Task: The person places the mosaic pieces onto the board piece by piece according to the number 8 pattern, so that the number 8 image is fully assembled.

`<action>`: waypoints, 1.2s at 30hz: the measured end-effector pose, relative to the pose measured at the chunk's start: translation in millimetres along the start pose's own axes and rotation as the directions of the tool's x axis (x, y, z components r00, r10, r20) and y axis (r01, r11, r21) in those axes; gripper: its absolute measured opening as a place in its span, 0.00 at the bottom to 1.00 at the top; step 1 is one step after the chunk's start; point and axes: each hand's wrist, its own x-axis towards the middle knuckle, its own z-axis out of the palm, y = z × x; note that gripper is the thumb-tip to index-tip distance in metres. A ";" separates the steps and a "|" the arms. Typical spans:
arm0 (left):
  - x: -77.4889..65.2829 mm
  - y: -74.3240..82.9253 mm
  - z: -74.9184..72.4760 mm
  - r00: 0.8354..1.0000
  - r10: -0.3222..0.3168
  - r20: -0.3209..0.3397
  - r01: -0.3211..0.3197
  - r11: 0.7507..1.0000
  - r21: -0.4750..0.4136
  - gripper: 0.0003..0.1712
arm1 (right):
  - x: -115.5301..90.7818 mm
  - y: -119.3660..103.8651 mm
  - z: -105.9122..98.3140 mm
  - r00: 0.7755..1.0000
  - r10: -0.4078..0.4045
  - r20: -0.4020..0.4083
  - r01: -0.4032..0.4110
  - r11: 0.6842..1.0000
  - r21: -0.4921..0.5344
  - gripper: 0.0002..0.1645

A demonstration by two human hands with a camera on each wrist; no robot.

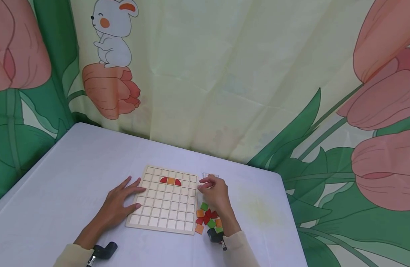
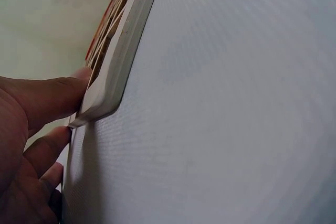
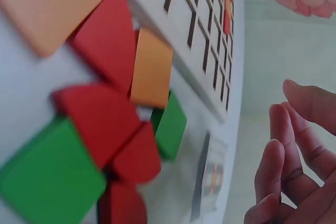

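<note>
A wooden grid board (image 1: pixel 163 213) lies on the white table. Near its far end, two red quarter-round tiles (image 1: pixel 163 180) flank an orange square tile (image 1: pixel 171 181) in one row. My left hand (image 1: pixel 115 203) rests at the board's left edge, fingers spread; in the left wrist view the thumb (image 2: pixel 58 95) touches the rim. Beyond the board's right edge hovers my right hand (image 1: pixel 216 193), fingers loosely bent. The right wrist view shows a gap between its thumb and fingertips, with nothing held. Below it lie loose red, orange and green tiles (image 1: pixel 208 214).
A small printed card (image 1: pixel 210 175) lies by the board's far right corner, partly behind the right hand; the right wrist view shows its coloured pattern (image 3: pixel 213 178). A curtain (image 1: pixel 205 74) with tulips and a white animal hangs behind the table. Black cameras (image 1: pixel 105 250) sit on both wrists.
</note>
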 end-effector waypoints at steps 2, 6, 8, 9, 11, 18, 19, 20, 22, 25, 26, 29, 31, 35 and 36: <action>0.1 -0.1 0.3 1.000 -0.001 0.002 0.001 1.000 0.001 0.33 | -2.2 5.9 -7.2 1.000 0.015 -0.014 -0.015 1.000 0.004 0.10; -0.3 -0.8 1.5 1.000 0.001 -0.006 -0.001 1.000 0.001 0.33 | -8.4 20.5 -16.9 0.999 0.038 -0.013 -0.038 0.999 -0.010 0.10; -0.6 -0.9 1.7 1.000 0.004 -0.010 -0.004 1.000 -0.001 0.33 | -12.6 27.4 -19.6 0.998 0.056 0.001 -0.056 0.998 -0.024 0.11; -0.8 -0.8 1.6 1.000 0.005 -0.012 -0.005 1.000 -0.002 0.33 | -14.7 30.8 -20.4 0.998 0.066 0.010 -0.066 0.997 -0.032 0.11; -0.9 -0.8 1.5 1.000 0.005 -0.014 -0.005 1.000 -0.001 0.33 | -19.3 36.4 -21.7 0.996 0.080 0.031 -0.078 0.996 -0.040 0.13; -1.6 -0.9 -0.6 1.000 -0.013 0.001 0.013 1.000 -0.009 0.33 | -31.1 47.2 -20.1 0.995 0.049 0.088 -0.042 0.996 -0.078 0.15; -1.7 -0.8 -0.7 1.000 -0.014 0.001 0.014 1.000 -0.009 0.33 | -32.2 47.3 -19.1 0.995 0.045 0.091 -0.036 0.995 -0.091 0.15; -1.9 -0.8 -0.8 1.000 -0.014 0.001 0.014 1.000 -0.010 0.33 | -33.2 47.3 -17.9 0.995 0.040 0.093 -0.030 0.994 -0.106 0.15; -1.8 -1.1 -0.6 1.000 -0.012 0.000 0.012 1.000 -0.015 0.33 | -34.5 47.4 -15.1 0.995 0.035 0.090 -0.023 0.991 -0.135 0.15; -1.2 -1.7 0.2 1.000 -0.012 -0.001 0.012 1.000 -0.018 0.33 | -35.7 46.3 -11.3 0.996 0.033 0.079 -0.020 0.986 -0.167 0.14; -0.9 -1.9 0.3 1.000 -0.012 0.001 0.012 1.000 -0.020 0.33 | -35.9 46.1 -10.2 0.997 0.034 0.072 -0.021 0.984 -0.177 0.14; -0.1 -2.9 1.1 1.000 -0.009 0.006 0.010 1.000 -0.020 0.34 | -35.9 45.4 -8.0 0.997 0.038 0.062 -0.025 0.981 -0.192 0.14; 0.2 -2.8 0.8 1.000 -0.009 0.010 0.009 1.000 -0.025 0.34 | -35.5 45.1 -7.3 0.998 0.035 0.058 -0.023 0.980 -0.200 0.15; 0.5 -2.4 -0.2 1.000 0.005 0.004 -0.004 1.000 -0.024 0.33 | -34.2 45.9 -6.7 0.997 0.000 0.071 0.013 0.983 -0.186 0.16; 0.5 -2.1 -0.5 1.000 0.008 0.003 -0.008 1.000 -0.025 0.33 | -34.1 46.4 -6.7 0.997 -0.012 0.075 0.025 0.983 -0.179 0.16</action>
